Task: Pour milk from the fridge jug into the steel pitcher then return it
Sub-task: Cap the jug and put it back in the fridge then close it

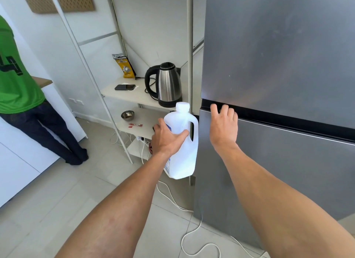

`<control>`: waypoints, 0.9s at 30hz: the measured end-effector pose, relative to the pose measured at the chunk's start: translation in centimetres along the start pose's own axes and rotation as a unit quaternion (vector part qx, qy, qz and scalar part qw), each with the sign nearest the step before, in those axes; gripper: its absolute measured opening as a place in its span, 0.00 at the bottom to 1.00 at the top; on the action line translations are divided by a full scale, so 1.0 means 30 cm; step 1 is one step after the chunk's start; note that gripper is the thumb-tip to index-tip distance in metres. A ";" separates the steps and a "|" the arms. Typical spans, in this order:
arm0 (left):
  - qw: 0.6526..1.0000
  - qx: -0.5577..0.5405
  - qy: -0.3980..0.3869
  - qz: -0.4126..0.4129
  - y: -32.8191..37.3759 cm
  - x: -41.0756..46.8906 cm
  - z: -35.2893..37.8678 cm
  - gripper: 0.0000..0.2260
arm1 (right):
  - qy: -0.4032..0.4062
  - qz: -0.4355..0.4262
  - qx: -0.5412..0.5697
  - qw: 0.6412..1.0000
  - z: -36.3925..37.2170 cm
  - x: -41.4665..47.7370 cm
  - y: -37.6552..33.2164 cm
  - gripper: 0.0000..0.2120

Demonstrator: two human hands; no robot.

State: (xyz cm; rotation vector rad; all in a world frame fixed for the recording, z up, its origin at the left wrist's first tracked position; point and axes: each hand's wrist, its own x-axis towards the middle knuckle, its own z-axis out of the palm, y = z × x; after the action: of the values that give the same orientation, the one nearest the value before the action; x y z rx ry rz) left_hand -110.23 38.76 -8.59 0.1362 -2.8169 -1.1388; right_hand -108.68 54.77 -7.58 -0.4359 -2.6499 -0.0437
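So the left hand (169,138) has the milk jug (182,142) wrapped around its body, thumb across the front and fingers round the far side, not using the moulded handle at all. The jug hangs in the air just left of the fridge (278,123), upright, cap on, between the fridge's left edge and the shelf rack (134,96) with the kettle (169,83) on it. The right hand (223,125) lies flat on the lower door with its fingertips hooked into the dark groove between the 2 doors, holding nothing, just gripping the door's top lip.

I can't tell from this alone whether the jug is coming out or going back in, since the steel pitcher isn't in view. Either way the doors look shut right now.

If it's the return, my tips:
- pull from the groove near the left edge, where the hand already is
- swing the jug clear of the door's path, because it sits really close to that edge
- a body grip on smooth plastic can slip, so switching to the handle seems safer before reaching inside
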 end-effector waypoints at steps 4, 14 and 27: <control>1.000 -0.005 -0.001 0.000 -0.034 -0.010 -0.028 0.27 | -0.009 0.007 0.007 1.000 -0.012 0.000 -0.012 0.26; 0.999 0.016 -0.018 0.043 -0.056 -0.010 -0.086 0.27 | -0.013 0.014 -0.017 1.000 -0.017 -0.005 -0.028 0.28; 0.998 0.007 -0.028 0.059 -0.066 -0.091 -0.114 0.28 | 0.017 -0.020 0.020 0.999 -0.070 -0.194 -0.037 0.31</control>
State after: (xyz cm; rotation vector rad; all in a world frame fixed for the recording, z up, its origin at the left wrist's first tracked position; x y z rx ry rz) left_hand -107.00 35.31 -7.70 -0.0605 -2.8384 -1.1135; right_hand -103.20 51.78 -8.20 -0.3647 -2.6207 -0.0100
